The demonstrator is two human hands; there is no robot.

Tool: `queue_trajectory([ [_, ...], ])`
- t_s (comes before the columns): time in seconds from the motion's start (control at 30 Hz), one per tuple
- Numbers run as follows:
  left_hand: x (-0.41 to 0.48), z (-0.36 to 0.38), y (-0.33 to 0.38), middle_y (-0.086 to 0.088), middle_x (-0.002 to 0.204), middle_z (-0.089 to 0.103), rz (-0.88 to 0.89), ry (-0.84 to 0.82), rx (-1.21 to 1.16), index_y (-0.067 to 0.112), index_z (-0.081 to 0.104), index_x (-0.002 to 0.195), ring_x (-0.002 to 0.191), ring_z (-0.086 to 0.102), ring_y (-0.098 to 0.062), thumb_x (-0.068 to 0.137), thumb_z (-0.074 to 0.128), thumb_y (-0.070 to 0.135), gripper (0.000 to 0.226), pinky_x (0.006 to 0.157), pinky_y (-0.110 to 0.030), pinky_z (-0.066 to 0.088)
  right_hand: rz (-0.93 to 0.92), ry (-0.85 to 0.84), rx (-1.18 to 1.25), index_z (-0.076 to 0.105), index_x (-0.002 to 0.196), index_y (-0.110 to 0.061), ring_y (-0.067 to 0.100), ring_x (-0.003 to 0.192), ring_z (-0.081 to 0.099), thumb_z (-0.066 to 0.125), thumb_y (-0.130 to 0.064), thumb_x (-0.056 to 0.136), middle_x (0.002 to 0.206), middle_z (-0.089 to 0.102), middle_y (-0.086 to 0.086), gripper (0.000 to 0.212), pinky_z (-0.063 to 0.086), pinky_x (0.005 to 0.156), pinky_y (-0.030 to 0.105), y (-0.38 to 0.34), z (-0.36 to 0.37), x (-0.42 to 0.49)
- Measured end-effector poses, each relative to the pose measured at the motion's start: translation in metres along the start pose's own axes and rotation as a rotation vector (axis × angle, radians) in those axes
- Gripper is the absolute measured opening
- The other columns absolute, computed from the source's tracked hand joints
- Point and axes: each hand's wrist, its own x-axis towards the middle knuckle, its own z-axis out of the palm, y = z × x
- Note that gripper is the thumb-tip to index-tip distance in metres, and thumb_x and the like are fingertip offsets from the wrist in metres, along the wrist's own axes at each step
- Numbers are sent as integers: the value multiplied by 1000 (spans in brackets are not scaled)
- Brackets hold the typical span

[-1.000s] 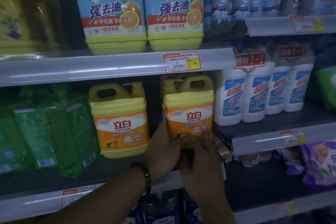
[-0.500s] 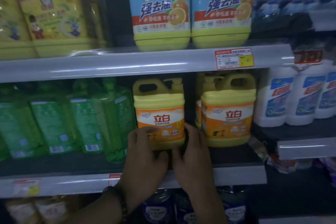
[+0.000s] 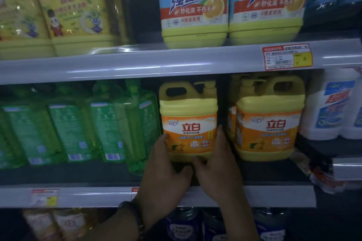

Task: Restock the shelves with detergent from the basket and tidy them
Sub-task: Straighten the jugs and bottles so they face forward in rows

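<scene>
I record one yellow detergent jug [image 3: 189, 121] with an orange label standing upright on the middle shelf [image 3: 78, 175], at the centre of the frame. Both hands are on its lower part. The left hand [image 3: 164, 164] wraps the jug's lower left corner, fingers curled round the side and thumb lying along the base. The right hand [image 3: 217, 162] clasps the lower right corner, its fingers [image 3: 220, 135] running up the right side and the thumb meeting the left thumb at the front of the base. I read both hands as gripping the jug. A dark wristband [image 3: 135, 219] sits on the left wrist at lower centre. A second matching jug [image 3: 268, 123] stands apart to the right on the same shelf, with another partly hidden behind it. Green refill pouches [image 3: 78, 129] fill the shelf to the left, the nearest leaning just beside the held jug. White bottles [image 3: 337, 107] stand at the right edge. On the upper shelf [image 3: 137, 62] two large blue-labelled jugs [image 3: 194, 6] sit side by side at top centre, with yellow packs [image 3: 74, 15] at upper left. A red and yellow price tag [image 3: 287, 56] is fixed to that shelf's rail. Dark blue bottles [image 3: 186, 225] show below, too dim to read.
</scene>
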Motion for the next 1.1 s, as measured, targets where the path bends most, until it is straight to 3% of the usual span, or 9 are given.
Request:
queue_trajectory([
  [0.13, 0, 2, 6, 28, 129, 68, -1, -15, -96, 39, 44, 148, 118, 65, 9, 84, 81, 31, 74, 103, -30, 55, 23, 30, -3, 1, 169, -30, 21, 153, 28, 74, -33, 92, 165, 22, -6, 107, 33, 122, 41, -2, -6, -8],
  [0.27, 8, 1, 12, 26, 130, 69, -59, -52, -179, 42, 46, 147, 119, 66, 4, 68, 84, 53, 89, 107, -36, 54, -30, 85, 74, 45, 147, -39, 11, 124, 51, 74, -29, 82, 135, 43, -11, 72, 50, 105, 39, -2, -22, -23],
  [0.43, 22, 5, 23, 17, 122, 75, -103, -174, -235, 29, 56, 140, 107, 71, 6, 73, 91, 42, 77, 90, -21, 60, -99, 78, 194, 58, 115, -40, 4, 106, 66, 69, -4, 89, 111, 67, -16, 46, 60, 93, 44, 4, -37, -35],
  [0.5, 26, 9, 29, 14, 110, 79, -107, -226, -234, 24, 63, 127, 97, 74, 5, 76, 91, 36, 59, 79, -17, 60, -87, 65, 281, 63, 117, -44, 0, 110, 68, 68, 0, 95, 115, 72, -19, 50, 59, 99, 37, 4, -42, -39],
  [0.57, 29, 12, 35, 8, 106, 81, -62, -282, -194, 24, 72, 116, 98, 78, -6, 81, 91, 33, 41, 87, -32, 64, -93, 83, 303, 64, 125, -49, -5, 119, 65, 67, 1, 97, 123, 70, -27, 57, 54, 104, 28, 5, -45, -43],
  [0.63, 33, 15, 39, 1, 114, 81, -33, -293, -195, 25, 75, 118, 108, 77, -18, 77, 92, 40, 47, 98, -45, 61, -131, 90, 245, 64, 136, -48, -4, 124, 62, 67, -2, 97, 129, 68, -26, 60, 53, 105, 26, 8, -46, -43],
  [0.83, 42, 13, 24, 1, 131, 73, -15, -263, -216, 20, 53, 140, 119, 73, -15, 65, 102, 39, 91, 97, -41, 62, -180, 76, 104, 66, 134, -49, -4, 125, 55, 72, -3, 92, 131, 58, -20, 62, 50, 105, 21, 17, -45, -43],
  [0.97, 45, 2, 16, 8, 127, 75, -46, -282, -222, 26, 58, 137, 118, 72, -10, 73, 90, 29, 72, 98, -34, 60, -234, 78, 49, 65, 131, -51, -12, 134, 42, 74, -2, 92, 141, 44, -19, 63, 38, 102, 2, 21, -52, -43],
  [1.1, 47, -6, 14, 12, 126, 76, -62, -306, -189, 25, 59, 139, 116, 72, -5, 81, 83, 29, 62, 101, -35, 60, -149, 79, -18, 50, 147, -47, 4, 144, 36, 68, -16, 100, 156, 32, -15, 58, 42, 118, 28, 24, -52, -39],
])
